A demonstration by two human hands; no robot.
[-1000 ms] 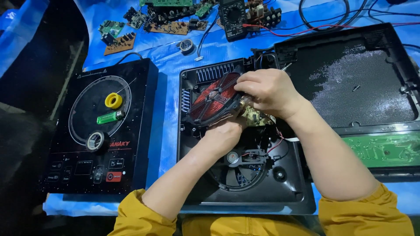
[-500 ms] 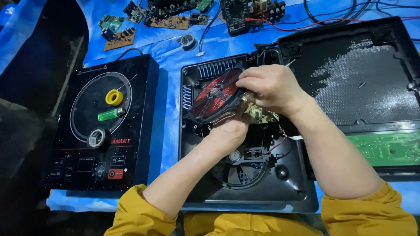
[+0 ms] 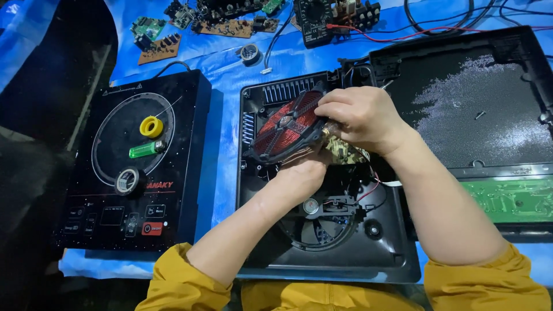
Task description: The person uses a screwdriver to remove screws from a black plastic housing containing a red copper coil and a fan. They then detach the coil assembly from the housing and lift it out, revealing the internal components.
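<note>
- My right hand [image 3: 362, 118] grips the upper right rim of the red coil disc [image 3: 288, 126], fingers [image 3: 331, 109] curled over its edge.
- My left hand [image 3: 304, 173] sits under the disc's lower edge; its fingers are hidden beneath the disc, so I cannot tell whether they grasp it or merely prop it.
- The coil disc is tilted up out of the open black cooker base [image 3: 253, 190], its wound face turned toward the left; its long axis runs from lower left to upper right.
- A round fan [image 3: 319, 224] lies in the base's near half, just below my left wrist.
- The detached black top panel [image 3: 478, 109] lies face down at the surface's right edge, with a green circuit strip [image 3: 512, 198] along its near side.
- A second, closed cooker [image 3: 135, 167] stands at the left; on its glass lie a yellow tape roll [image 3: 151, 126], a green cylinder [image 3: 144, 150] lying crosswise, and a dark tape roll [image 3: 127, 181]. A small red rectangular button marking [image 3: 152, 228] sits near its front edge.
- Loose circuit boards [image 3: 230, 26] lie along the far edge, on blue sheeting [image 3: 224, 144].
</note>
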